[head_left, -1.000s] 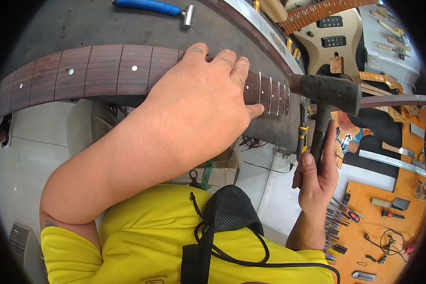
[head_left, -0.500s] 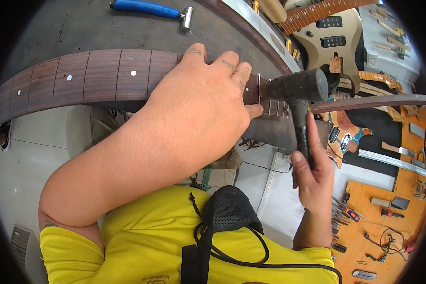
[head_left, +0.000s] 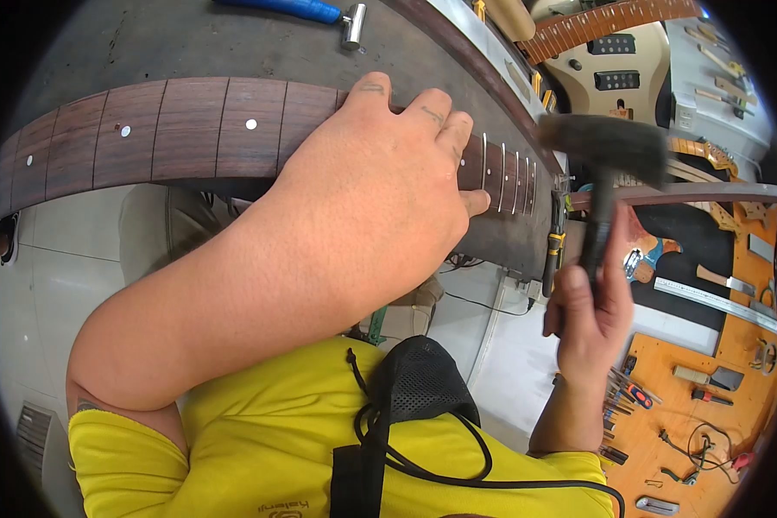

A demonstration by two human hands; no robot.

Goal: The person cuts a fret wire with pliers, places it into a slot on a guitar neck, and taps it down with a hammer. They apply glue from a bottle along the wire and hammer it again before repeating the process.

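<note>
A guitar neck (head_left: 192, 129) with a dark wood fretboard and white dot inlays lies across the bench. My left hand (head_left: 388, 164) rests over it, fingers curled across its width and holding it down. Just right of those fingers, several metal frets (head_left: 502, 177) show at the narrow end; the slots to the left look bare. My right hand (head_left: 589, 315) is closed around the handle of a black mallet (head_left: 609, 151). The mallet head, blurred by motion, is apart from the frets, up and to their right.
On the dark bench (head_left: 147, 47), a blue-handled hammer (head_left: 351, 26) lies beyond the neck. Yellow-and-black pliers (head_left: 555, 246) are near the bench's right end. Guitar bodies, including a beige one (head_left: 639, 65), stand at right, above an orange tool board (head_left: 673, 432).
My right hand has moved right and lifted the mallet away from the frets, uncovering more of them and the pliers. My left hand keeps its hold; the neck sits slightly shifted in view.
</note>
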